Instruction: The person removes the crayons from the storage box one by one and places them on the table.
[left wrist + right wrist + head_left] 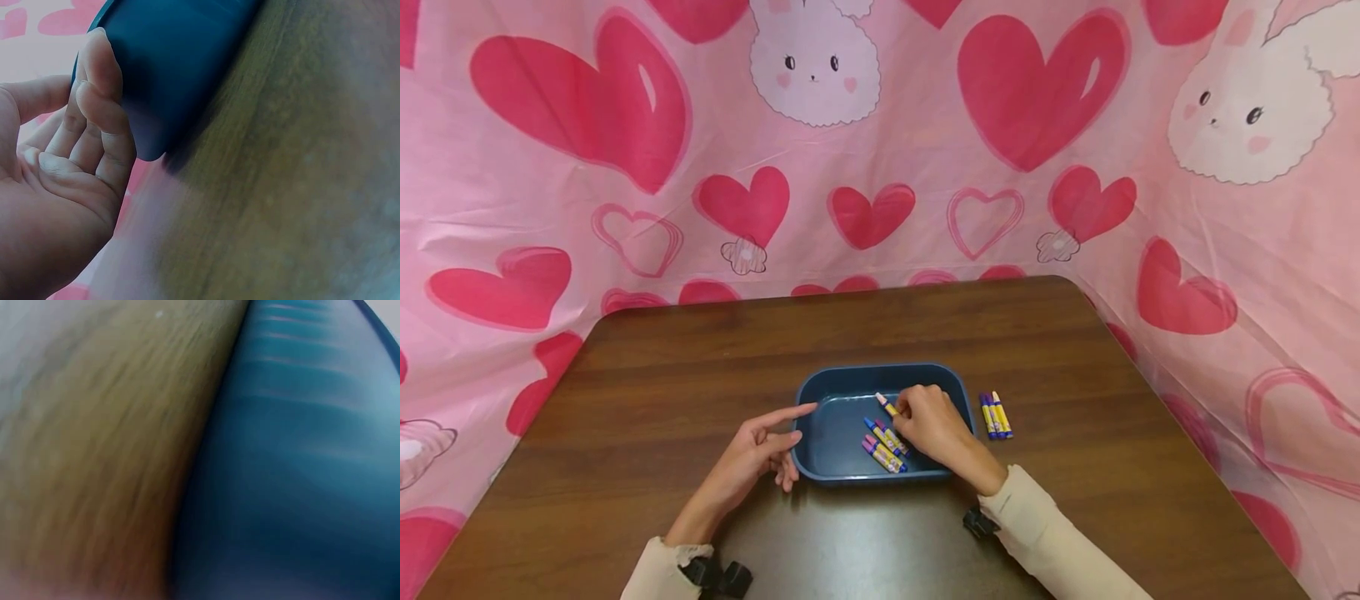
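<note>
Seemingly midway, pinching a crayon (887, 407) in the tray (837, 429) with the right hand (934, 423), resting the relaxed left hand (752, 454) at nine o'clock, with grouped crayons (886, 447) inside and outer crayons (996, 417) remaining at three.

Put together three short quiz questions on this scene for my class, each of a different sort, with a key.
1. The tray is: a) red; b) blue; c) white.
2. Fill in: The right hand pinches a ____.
3. True or false: Every crayon in view lies inside the tray.

Key: 1. b. 2. Pale-tipped crayon. 3. False; some other crayons lie on the table, right of the tray in the head view.
</note>
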`<state>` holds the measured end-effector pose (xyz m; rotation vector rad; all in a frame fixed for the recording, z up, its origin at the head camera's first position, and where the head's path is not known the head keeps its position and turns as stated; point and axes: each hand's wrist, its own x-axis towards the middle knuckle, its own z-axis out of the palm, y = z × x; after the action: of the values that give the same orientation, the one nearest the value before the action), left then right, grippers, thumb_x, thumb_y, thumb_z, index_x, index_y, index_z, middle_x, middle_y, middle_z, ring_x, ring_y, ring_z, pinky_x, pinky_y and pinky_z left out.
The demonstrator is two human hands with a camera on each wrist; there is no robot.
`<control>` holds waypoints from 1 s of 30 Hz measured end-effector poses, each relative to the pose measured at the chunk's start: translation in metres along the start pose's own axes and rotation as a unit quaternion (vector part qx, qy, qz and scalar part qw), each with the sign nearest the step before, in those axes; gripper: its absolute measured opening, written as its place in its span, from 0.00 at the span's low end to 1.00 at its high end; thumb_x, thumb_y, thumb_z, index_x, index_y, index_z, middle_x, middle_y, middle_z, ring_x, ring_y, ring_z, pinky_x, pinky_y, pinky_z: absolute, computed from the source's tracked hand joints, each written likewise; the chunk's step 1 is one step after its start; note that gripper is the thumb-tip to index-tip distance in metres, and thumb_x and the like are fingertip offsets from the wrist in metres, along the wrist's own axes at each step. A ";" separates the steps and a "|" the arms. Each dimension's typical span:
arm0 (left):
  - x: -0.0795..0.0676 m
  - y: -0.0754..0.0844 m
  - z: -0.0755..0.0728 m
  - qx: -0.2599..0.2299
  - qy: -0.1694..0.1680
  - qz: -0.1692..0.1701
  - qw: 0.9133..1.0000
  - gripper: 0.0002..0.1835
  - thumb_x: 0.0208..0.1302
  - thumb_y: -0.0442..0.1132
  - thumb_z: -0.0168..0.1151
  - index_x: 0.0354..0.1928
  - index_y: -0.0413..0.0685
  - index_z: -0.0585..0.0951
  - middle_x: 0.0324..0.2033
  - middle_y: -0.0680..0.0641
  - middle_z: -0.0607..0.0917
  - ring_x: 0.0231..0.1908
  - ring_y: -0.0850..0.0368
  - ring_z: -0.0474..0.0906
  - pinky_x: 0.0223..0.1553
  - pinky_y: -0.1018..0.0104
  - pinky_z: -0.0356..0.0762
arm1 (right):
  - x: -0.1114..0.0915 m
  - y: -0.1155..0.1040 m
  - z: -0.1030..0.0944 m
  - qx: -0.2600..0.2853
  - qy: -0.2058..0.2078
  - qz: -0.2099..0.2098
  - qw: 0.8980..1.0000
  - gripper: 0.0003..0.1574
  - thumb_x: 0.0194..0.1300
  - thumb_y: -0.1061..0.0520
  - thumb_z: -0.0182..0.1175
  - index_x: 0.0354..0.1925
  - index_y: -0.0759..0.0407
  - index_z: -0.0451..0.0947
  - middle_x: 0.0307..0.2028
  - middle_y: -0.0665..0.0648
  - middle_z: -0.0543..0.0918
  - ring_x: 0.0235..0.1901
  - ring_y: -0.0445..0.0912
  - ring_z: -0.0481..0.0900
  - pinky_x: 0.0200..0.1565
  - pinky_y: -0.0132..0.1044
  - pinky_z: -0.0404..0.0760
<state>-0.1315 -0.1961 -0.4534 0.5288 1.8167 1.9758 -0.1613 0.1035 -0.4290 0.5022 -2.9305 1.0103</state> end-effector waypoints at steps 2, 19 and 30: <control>0.000 0.000 0.000 0.002 0.002 0.000 1.000 0.27 0.76 0.36 0.51 0.72 0.32 0.62 0.22 0.42 0.86 0.19 0.53 0.83 0.22 0.68 0.78 | 0.001 0.001 -0.001 0.016 0.007 -0.010 1.000 0.03 0.58 0.62 0.70 0.30 0.62 0.86 0.21 0.49 0.79 0.20 0.39 0.73 0.23 0.30 0.74; 0.002 0.000 0.001 0.002 0.002 -0.004 1.000 0.27 0.76 0.35 0.51 0.72 0.32 0.62 0.21 0.43 0.86 0.18 0.54 0.83 0.21 0.68 0.78 | -0.012 0.004 -0.042 0.349 -0.069 0.017 0.934 0.15 0.63 0.61 0.68 0.44 0.71 0.84 0.35 0.62 0.87 0.31 0.58 0.86 0.36 0.50 0.86; 0.001 0.000 0.000 -0.006 0.000 -0.003 1.000 0.27 0.76 0.35 0.50 0.72 0.32 0.61 0.21 0.42 0.86 0.18 0.53 0.83 0.21 0.68 0.78 | -0.039 0.039 -0.090 0.427 0.010 0.044 0.903 0.17 0.63 0.65 0.67 0.46 0.78 0.81 0.33 0.59 0.87 0.28 0.48 0.86 0.35 0.46 0.86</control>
<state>-0.1323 -0.1957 -0.4536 0.5183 1.8041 1.9816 -0.1447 0.1983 -0.3853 0.3314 -2.3482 2.2745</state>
